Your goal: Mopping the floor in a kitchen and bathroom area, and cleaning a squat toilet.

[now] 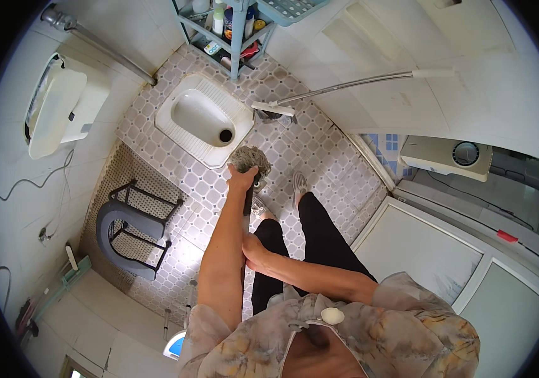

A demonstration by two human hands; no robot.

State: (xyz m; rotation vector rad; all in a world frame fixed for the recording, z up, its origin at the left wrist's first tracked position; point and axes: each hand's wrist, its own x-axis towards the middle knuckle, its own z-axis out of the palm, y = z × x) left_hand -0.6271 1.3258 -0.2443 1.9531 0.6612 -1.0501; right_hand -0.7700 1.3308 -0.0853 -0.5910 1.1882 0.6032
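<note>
A mop with a grey, stringy head (252, 157) is in both my hands, its head up towards the squat toilet's near end. My left hand (242, 178) grips it right at the head, thumb and fingers pressed against the strands. Lower down, my right hand (255, 251) is closed round the dark handle (247, 217), which is partly hidden behind my left forearm. Just beyond the mop head lies the white squat toilet (170, 113), set in the patterned tile floor.
A black-framed commode chair (132, 220) stands at left on a mat. A squeegee (274, 109) leans against the right wall. At the back is a blue corner shelf (236, 47) with bottles. A washing machine (430, 157) sits at right, by a white door (417, 252).
</note>
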